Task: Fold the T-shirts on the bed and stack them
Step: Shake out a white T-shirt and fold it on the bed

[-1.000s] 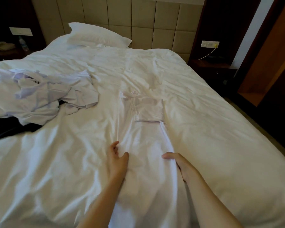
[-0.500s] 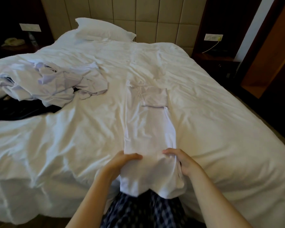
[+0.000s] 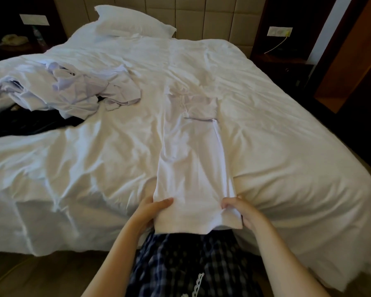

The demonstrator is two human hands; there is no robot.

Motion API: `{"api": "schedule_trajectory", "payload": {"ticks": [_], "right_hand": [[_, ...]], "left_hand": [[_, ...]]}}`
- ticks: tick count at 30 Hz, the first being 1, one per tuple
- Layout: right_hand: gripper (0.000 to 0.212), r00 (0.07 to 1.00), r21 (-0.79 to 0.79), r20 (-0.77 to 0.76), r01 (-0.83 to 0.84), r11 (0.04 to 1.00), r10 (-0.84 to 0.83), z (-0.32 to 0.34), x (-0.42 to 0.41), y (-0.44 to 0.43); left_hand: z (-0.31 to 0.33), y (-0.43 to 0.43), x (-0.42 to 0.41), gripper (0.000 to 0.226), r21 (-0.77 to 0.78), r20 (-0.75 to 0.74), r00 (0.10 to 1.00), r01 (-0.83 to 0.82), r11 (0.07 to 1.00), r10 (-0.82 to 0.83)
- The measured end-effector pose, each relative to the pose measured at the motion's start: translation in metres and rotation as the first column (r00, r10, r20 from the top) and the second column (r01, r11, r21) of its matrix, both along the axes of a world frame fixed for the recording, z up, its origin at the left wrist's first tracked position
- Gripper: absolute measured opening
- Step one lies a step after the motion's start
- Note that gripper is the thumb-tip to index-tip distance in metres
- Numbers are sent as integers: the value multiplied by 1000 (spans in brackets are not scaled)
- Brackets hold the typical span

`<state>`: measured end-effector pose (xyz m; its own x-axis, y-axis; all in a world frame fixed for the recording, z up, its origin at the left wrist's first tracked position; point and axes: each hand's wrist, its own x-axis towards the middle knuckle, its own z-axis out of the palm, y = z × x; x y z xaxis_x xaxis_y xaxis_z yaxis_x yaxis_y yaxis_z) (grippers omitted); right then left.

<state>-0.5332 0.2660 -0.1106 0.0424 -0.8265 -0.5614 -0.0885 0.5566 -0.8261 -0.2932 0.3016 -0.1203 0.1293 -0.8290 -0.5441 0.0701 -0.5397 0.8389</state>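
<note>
On the near edge of the bed (image 3: pixel 287 146), a white T-shirt (image 3: pixel 191 159) lies folded lengthwise into a long narrow strip, running from the middle of the mattress toward the person. Its far end shows a short sleeve folded across the body, with the collar area just beyond. Its near end hangs over the bed's edge, and there both hands grip it. The left hand (image 3: pixel 150 213) pinches the left corner, thumb on top of the cloth and fingers beneath. The right hand (image 3: pixel 242 211) is closed on the right corner, where the fabric bunches a little under its fingertips. The hem sags slightly between the two hands, above the person's dark plaid trousers (image 3: pixel 186 264).

Well apart to the left, a loose heap of unfolded pale T-shirts (image 3: pixel 69 91) sits crumpled on the rumpled white duvet, resting partly on a dark garment (image 3: pixel 26 125) spread near the left edge. A white pillow (image 3: pixel 133 22) leans against the padded headboard (image 3: pixel 212 16) at the far end. Beyond the bed on the right, a wall socket (image 3: pixel 279 31) has a yellowish cable (image 3: pixel 276 46) plugged into it, above a dark bedside stand (image 3: pixel 285 65).
</note>
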Motion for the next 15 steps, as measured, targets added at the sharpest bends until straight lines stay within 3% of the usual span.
{"api": "schedule_trajectory", "payload": {"ticks": [7,11,13,15], "right_hand": [[45,969,-59,235,96,994,-80,0,-2,15],[68,919,-132,377,174,976,-113,18,-2,3],[56,884,-67,430,233,970,-183,30,2,-3],[49,789,74,545,293,953,-285,41,5,-14]], "left_hand": [[0,12,-5,59,-86,41,995,-89,992,93],[10,1,-2,44,-97,-184,971,-171,980,151],[25,-8,-4,42,-109,-339,931,-186,976,140],[38,-21,-3,34,-83,-478,860,-250,965,181]]}}
